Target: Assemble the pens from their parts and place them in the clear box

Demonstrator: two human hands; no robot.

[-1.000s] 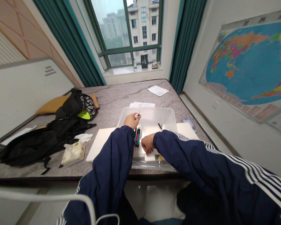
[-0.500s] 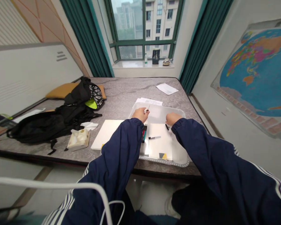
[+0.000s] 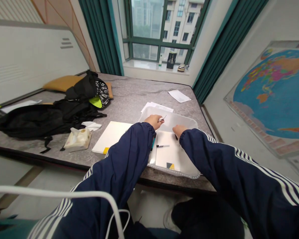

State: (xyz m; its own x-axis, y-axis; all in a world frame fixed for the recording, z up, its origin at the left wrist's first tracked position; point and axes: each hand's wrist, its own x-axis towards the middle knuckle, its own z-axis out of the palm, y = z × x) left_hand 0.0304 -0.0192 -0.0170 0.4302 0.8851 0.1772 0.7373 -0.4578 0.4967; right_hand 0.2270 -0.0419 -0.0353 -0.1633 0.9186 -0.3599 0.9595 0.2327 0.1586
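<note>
My left hand (image 3: 154,121) is closed in a pinch on a slim pen part (image 3: 161,119), white and dark with a thin tip, over the back of a clear plastic tray (image 3: 193,172). My right hand (image 3: 179,130) is closed too, over the tray's right half. A small black piece, perhaps a pen or cap, shows under its fingers, mostly hidden. Below both hands a white notebook (image 3: 164,156) with a grey and yellow corner lies in the tray. On it rests a black-and-clear pen (image 3: 162,146). Beside it a teal pen (image 3: 153,143) is partly hidden by my left sleeve.
Left of the tray lie a white pad (image 3: 112,134), a tissue pack (image 3: 77,139) and a black backpack (image 3: 40,119) with a patterned cap (image 3: 102,94). Paper sheets (image 3: 179,96) lie toward the window. A white cable (image 3: 52,193) crosses the lower left foreground.
My hands have come nearer to each other: the right moved left and slightly down, the left moved right with the pen part still in its pinch. The camera view has tilted.
</note>
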